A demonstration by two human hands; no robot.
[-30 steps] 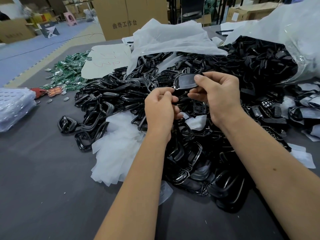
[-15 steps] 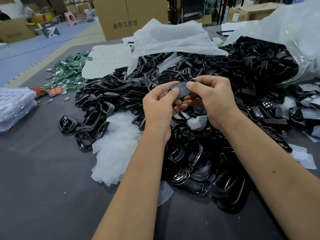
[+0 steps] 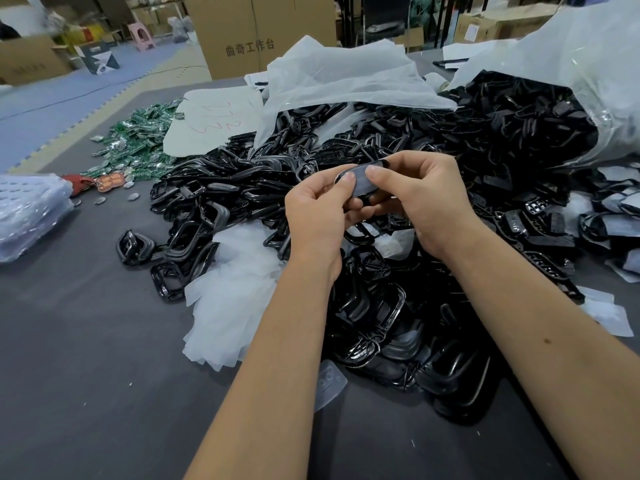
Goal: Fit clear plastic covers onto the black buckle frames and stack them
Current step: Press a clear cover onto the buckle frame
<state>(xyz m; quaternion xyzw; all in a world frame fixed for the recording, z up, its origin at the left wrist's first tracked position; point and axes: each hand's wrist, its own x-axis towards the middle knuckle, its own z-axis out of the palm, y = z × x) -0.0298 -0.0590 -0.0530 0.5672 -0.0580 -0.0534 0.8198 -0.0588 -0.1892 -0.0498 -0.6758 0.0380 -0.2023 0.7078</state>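
Both hands hold one black buckle frame [image 3: 362, 181] with a clear plastic cover on its face, above a big heap of black buckle frames [image 3: 398, 306]. My left hand [image 3: 318, 213] grips its left end, thumb pressed on the cover. My right hand [image 3: 426, 199] grips the right end, thumb on the cover beside the left thumb. The fingers hide most of the frame. A pile of clear covers [image 3: 232, 299] lies on the table left of my left forearm.
A torn plastic bag [image 3: 588, 81] full of black parts lies at the right. Green circuit pieces [image 3: 138, 143] and a white sheet [image 3: 214, 123] sit far left. A bubble-wrap bundle [image 3: 27, 213] is at the left edge. Cardboard boxes [image 3: 249, 36] stand behind the dark grey table [image 3: 86, 375].
The right hand brought the frame down from a raised position toward the left hand. Both thumbs now press on the cover, the piece held lower and flatter.
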